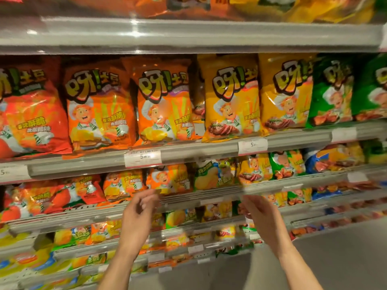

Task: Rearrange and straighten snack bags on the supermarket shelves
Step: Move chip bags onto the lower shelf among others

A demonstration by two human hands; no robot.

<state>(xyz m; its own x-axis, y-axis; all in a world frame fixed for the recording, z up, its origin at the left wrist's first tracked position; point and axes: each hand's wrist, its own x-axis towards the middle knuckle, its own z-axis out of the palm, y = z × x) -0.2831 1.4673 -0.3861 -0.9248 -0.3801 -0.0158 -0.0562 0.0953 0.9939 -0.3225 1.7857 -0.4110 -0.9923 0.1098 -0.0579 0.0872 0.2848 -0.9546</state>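
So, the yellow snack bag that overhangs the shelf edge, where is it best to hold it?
Probably by both side edges of the yellow snack bag, coming from the front: it stands upright facing out, its bottom corner past the grey shelf rail, neighbours close behind.

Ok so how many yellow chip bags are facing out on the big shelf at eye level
2. One yellow bag stands right of the orange bags, the other yellow bag stands beside it, next to the green bags. More may sit hidden behind them.

Bright overhead light glares on the shelf rail [134,34]; edges bend, perhaps motion-blurred throughout.
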